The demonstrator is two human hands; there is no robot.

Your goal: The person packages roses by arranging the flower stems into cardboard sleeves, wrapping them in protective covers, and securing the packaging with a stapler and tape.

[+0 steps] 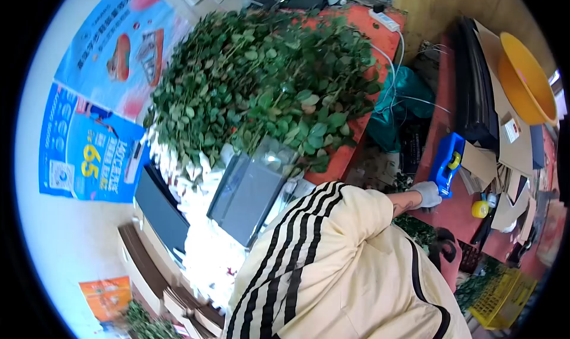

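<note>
My left hand [426, 194], in a whitish glove, reaches out at the right from a cream sleeve with black stripes. Its fingers are closed on the lower end of a blue tape dispenser [439, 174], which carries a yellow roll. The dispenser is over the red table [460, 215]. Just to its right is a yellow tape roll [480, 209], beside cardboard pieces [478, 162]. My right hand is not in view.
A large heap of leafy green stems [261, 83] covers another red table [332, 171]. Nearby are a grey plastic box [249, 193], a teal bag [399, 110], a white cable, an orange basin [525, 77] and a yellow crate [502, 297]. Blue posters [122, 48] hang at the left.
</note>
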